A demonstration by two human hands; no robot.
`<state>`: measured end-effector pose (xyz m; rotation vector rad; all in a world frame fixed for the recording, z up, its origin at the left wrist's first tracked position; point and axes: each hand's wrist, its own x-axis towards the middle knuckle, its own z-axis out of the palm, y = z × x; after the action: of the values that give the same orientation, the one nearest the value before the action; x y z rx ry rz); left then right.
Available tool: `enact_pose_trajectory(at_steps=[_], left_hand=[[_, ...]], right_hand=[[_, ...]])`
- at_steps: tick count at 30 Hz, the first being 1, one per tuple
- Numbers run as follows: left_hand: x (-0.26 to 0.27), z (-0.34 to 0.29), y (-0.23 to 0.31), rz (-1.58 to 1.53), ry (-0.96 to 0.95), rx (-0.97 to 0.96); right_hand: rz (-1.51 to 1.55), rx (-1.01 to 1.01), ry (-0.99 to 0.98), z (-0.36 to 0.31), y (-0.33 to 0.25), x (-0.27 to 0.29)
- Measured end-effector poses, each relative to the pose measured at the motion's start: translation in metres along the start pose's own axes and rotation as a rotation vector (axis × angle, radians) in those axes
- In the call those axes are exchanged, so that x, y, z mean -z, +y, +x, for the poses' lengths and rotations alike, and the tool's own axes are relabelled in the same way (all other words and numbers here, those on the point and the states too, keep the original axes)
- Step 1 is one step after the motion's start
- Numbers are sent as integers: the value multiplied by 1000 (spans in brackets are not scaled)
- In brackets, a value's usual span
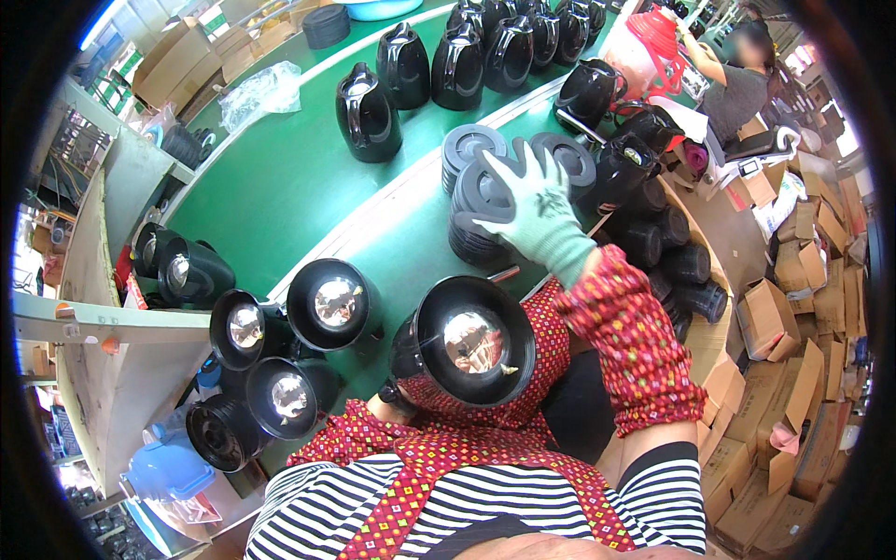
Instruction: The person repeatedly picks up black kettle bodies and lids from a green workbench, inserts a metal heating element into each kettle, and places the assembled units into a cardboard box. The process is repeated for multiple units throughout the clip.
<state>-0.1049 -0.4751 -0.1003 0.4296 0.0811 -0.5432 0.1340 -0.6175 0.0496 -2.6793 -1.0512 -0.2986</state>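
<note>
We see a pale green glove on our right hand point(534, 201) at centre frame, over dark grey round bases point(476, 191). Our sleeve point(630, 341) is red with small light checks, our shirt point(448, 509) striped black and white. The kettle body point(471, 341) is glossy black, the belt point(280, 182) green, the boxes point(770, 317) at right brown. The lower-left jug point(159, 471) seems blue.

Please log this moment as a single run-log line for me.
right hand: gloved, reaching onto stack of round grey plastic discs | left hand: hidden behind black plastic kettle body at lap | green conveyor belt: black kettles standing
</note>
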Motion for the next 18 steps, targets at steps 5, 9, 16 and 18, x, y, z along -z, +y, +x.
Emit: enact_pose_trajectory(at_steps=[5, 9, 16, 18], left_hand=[[-4, -2, 5, 24, 7, -31], [-8, 5, 5, 61, -9, -41], [-21, 3, -13, 113, 16, -33], [-26, 5, -21, 132, 17, -31]], right_hand=[[43, -2, -72, 18, 11, -37], [248, 15, 169, -14, 18, -15], [763, -11, 81, -170, -4, 80], [706, -37, 88, -197, -7, 94]])
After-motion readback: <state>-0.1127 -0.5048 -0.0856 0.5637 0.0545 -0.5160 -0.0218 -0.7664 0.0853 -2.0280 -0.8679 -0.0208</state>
